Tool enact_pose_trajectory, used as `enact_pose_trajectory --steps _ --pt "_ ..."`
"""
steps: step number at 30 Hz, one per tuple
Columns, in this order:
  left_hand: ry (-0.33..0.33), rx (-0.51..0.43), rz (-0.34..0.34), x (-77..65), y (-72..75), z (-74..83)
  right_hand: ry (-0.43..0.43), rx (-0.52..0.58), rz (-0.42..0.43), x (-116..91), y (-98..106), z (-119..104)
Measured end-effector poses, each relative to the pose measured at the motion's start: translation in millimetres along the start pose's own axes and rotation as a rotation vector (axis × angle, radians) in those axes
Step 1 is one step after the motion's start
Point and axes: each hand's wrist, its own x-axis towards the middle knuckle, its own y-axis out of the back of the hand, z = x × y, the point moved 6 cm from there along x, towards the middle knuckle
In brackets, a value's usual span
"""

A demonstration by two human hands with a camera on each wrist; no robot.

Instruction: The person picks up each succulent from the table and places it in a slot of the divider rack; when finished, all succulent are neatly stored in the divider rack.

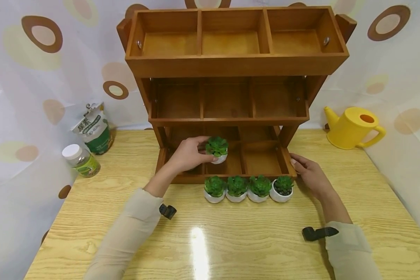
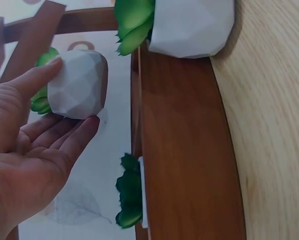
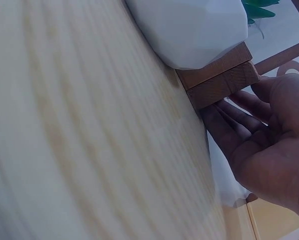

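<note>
My left hand (image 1: 190, 154) pinches a small potted succulent (image 1: 217, 147) with a white faceted pot (image 2: 79, 82), thumb on one side and fingertips on the other. It is above the bottom tier of a wooden three-tier shelf (image 1: 236, 67). A second succulent (image 2: 129, 195) shows over that tier's front board in the left wrist view, at the left compartment. My right hand (image 1: 309, 173) holds the right end of the bottom tier, thumb and fingertips against the wood (image 3: 224, 80). Several potted succulents (image 1: 237, 186) stand in a row before the tier's front.
A yellow watering can (image 1: 353, 128) stands right of the shelf. On the left are a white-capped clear jar (image 1: 82, 161) and a clipped green-and-white bag (image 1: 96, 130). Patterned cloth (image 1: 73, 77) hangs behind the wooden table (image 1: 252, 241).
</note>
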Motion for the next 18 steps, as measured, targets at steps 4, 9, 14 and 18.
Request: enact_pose_trajectory --steps 4,9,14,18 --pt "-0.005 0.015 -0.004 7.5 -8.9 -0.7 0.004 -0.002 0.005 0 0 0" --pt "-0.005 0.043 -0.011 15.5 -19.9 -3.1 0.006 -0.002 0.009 1 0 0" --pt "0.007 0.097 -0.023 20.4 -28.0 -6.7 0.017 -0.002 0.014 1 0 0" --pt "0.013 0.147 -0.030 22.3 -33.1 -10.1 0.010 -0.018 0.017 0 1 0"
